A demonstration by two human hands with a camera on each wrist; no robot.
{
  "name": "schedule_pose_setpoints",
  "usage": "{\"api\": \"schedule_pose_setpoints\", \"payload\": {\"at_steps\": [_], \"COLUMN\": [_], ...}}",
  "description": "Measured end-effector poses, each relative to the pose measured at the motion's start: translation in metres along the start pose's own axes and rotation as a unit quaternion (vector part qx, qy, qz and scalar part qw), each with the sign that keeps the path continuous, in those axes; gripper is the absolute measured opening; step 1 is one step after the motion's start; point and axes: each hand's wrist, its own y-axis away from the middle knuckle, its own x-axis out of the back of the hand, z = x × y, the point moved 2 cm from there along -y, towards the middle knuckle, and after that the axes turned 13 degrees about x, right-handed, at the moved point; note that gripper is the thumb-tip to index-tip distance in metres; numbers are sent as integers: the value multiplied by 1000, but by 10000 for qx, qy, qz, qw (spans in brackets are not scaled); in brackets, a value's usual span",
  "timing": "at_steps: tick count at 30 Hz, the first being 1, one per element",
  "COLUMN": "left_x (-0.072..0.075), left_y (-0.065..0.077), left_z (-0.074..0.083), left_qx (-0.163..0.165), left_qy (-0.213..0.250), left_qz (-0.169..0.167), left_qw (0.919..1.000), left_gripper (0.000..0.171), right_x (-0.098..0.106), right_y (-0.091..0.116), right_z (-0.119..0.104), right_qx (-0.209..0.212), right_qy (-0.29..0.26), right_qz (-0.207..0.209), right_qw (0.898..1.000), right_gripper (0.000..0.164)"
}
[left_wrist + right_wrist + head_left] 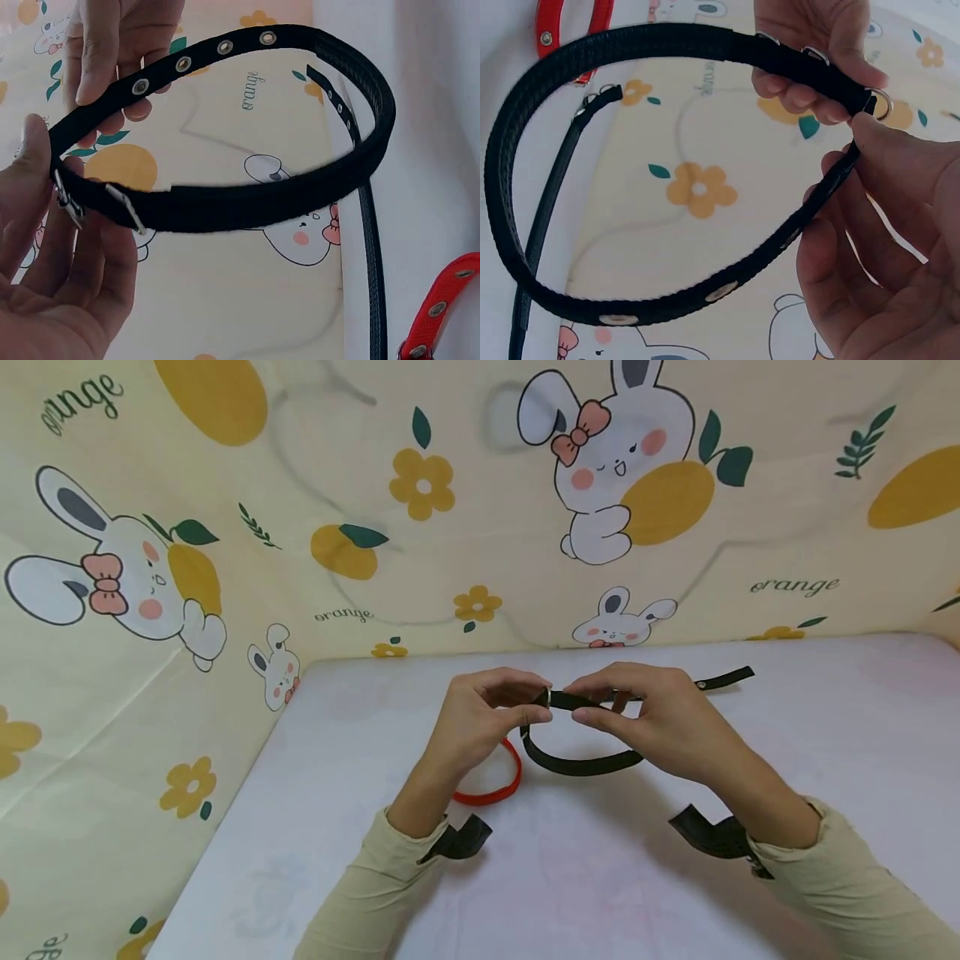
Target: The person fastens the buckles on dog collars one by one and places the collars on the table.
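A black collar (581, 767) with metal eyelets hangs in a loop between both hands, above the table. My left hand (480, 714) holds its buckle end, where metal hardware shows in the left wrist view. My right hand (660, 718) pinches the eyelet end between thumb and fingers, close to the buckle frame (883, 105). In the right wrist view the strap's tip meets that frame; whether it passes through, I cannot tell. Seen in the left wrist view, the eyelets (184, 64) run along the upper side of the loop.
On the white table (300, 860) lies a red collar (487, 797), partly behind the left hand. A second black strap (726, 679) with eyelets lies beyond the right hand. A cloth printed with rabbits and oranges (465, 552) hangs behind. Black bands (708, 833) sit at both wrists.
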Motion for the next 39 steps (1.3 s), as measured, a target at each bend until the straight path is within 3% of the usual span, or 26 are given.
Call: {"api": "schedule_pose_setpoints", "payload": {"at_steps": [5,12,19,25,30,33,39], "left_x": [-1,-2,-3,6,15,16,14], "left_y": [0,-1,0,-3,-3,-2,0], "left_z": [0,-1,-1,-2,-2,-1,2], "left_qx": [-91,208,250,464,554,561,516], "left_qy": [18,256,441,674,1003,1027,886], "left_qz": [55,181,171,705,1105,1045,551], "left_qw": [9999,9993,9986,9941,9872,9876,9932], "left_gripper": [31,26,22,21,21,22,25], "right_x": [-1,-2,-5,-3,2,4,9], "right_y": [0,-2,-4,-4,-2,-1,1], "right_z": [-1,-4,-3,5,11,13,14], "right_qx": [-41,-187,-544,-600,-747,-666,-577], "right_qy": [-33,-59,-160,-19,-50,-56,72], "right_qz": [-14,-15,-61,-380,-284,-107,174], "right_qw": [10000,9998,9984,9975,9968,9977,9982], "right_gripper": [22,20,27,29,23,22,20]}}
